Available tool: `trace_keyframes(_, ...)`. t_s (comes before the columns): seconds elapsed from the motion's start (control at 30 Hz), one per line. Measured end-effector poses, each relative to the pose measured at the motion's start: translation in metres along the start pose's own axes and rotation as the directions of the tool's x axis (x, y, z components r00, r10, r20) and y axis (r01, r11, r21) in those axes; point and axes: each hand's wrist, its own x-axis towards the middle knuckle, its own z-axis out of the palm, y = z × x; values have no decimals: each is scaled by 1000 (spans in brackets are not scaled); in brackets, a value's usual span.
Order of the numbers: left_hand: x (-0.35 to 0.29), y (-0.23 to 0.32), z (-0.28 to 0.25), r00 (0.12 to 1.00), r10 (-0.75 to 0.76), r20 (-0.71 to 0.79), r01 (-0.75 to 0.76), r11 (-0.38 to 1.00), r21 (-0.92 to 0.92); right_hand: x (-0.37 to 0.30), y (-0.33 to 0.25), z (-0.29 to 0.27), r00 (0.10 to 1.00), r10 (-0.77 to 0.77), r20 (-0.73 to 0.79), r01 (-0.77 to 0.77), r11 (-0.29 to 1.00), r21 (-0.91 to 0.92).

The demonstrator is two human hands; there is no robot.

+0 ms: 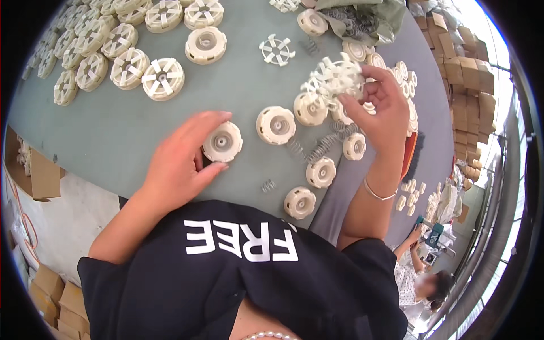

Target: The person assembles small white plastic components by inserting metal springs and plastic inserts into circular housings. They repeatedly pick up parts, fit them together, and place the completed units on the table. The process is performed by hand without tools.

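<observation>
My left hand (180, 157) is closed around a round cream plastic housing (222, 143) with a coil spring seated in its middle. Between the thumb and fingers of my right hand (386, 107) is a bunch of white spoked plastic rings (334, 78), raised over the table's right part. Beneath and beside that bunch are more cream housings (276, 125), one (310, 109) partly covered by it. Loose coil springs (323, 148) lie below my right hand, and a single short spring (268, 186) rests near my body. One separate spoked ring (277, 50) lies flat farther off.
Many housings topped with spoked rings (163, 79) crowd the table's far left. A green bag (391, 20) holding springs is at the far right. Beside my right forearm lies a dark brush (416, 158). Cardboard boxes (467, 73) are stacked beyond; another person (416, 280) works at lower right.
</observation>
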Motion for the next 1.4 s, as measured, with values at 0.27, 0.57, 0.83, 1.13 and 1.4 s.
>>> trace_keyframes(0.27,5,0,0,1000,18,-8,-17,999,28,6,4,-1,991,30,-130,-41,996,-80)
trace_keyframes(0.57,28,35,-3,981,86,-174,-92,995,-31,-18,-30,25,960,-272,-70,257,951,-169)
trace_keyframes(0.83,92,45,28,901,296,-316,-341,935,-97,-34,-36,50,936,-332,-115,304,929,-209)
trace_keyframes(1.13,129,36,32,998,19,-62,-54,783,-620,-28,-20,51,892,-386,-237,354,920,-167)
trace_keyframes(1.4,134,33,6,996,10,-84,-35,955,-294,-27,-13,32,988,1,-154,41,963,267)
